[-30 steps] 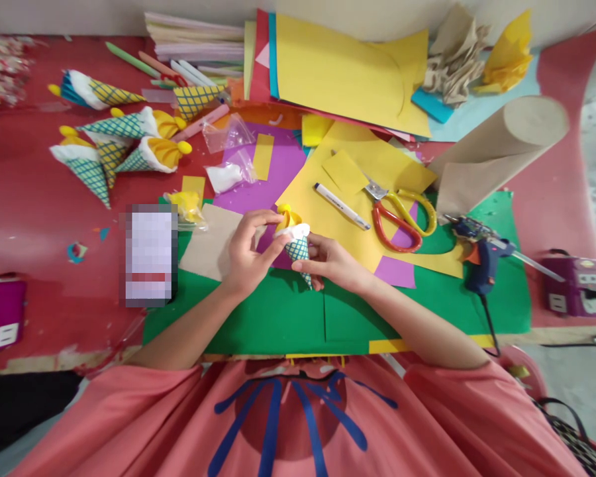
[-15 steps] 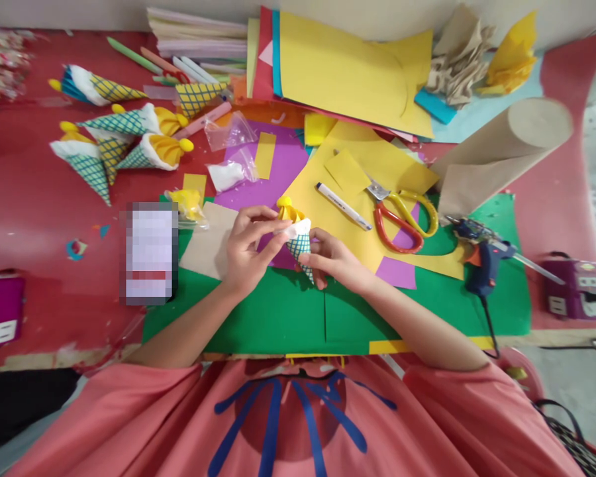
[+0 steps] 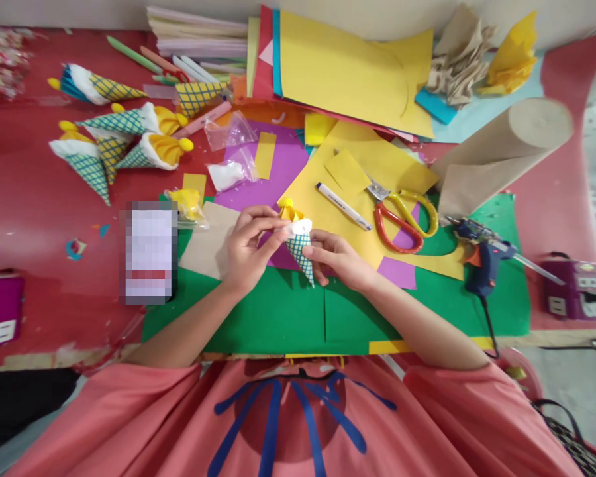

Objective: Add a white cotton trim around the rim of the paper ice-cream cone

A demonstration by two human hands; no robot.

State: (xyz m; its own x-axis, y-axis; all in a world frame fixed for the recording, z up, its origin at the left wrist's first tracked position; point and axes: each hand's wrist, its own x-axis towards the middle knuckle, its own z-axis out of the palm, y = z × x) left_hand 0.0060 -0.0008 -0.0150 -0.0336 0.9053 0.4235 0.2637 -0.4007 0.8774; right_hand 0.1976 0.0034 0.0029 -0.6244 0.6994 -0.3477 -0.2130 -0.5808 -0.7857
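Observation:
Between my two hands is a small paper ice cream cone point(image 3: 299, 253), white with a blue-green grid, a fluffy white rim and yellow pleated paper on top with a yellow ball. Its tip points down toward me. My left hand point(image 3: 252, 248) pinches the white rim from the left. My right hand point(image 3: 338, 260) holds the patterned side from the right, thumb on the front; the fingers behind it are partly hidden. Beneath lie a green sheet point(image 3: 268, 318) and a purple sheet point(image 3: 278, 262).
Several finished cones point(image 3: 129, 122) lie at the back left. Right of my hands are a marker point(image 3: 344, 207), scissors point(image 3: 400, 225) and a glue gun point(image 3: 487, 265). A blurred-out phone point(image 3: 150, 253) lies left, near a bag of yellow balls point(image 3: 189, 204). A brown paper roll point(image 3: 501, 152) stands right.
The cone has shifted slightly right and down in my hands. My right thumb has moved a little up along its side. Everything else on the table stays put.

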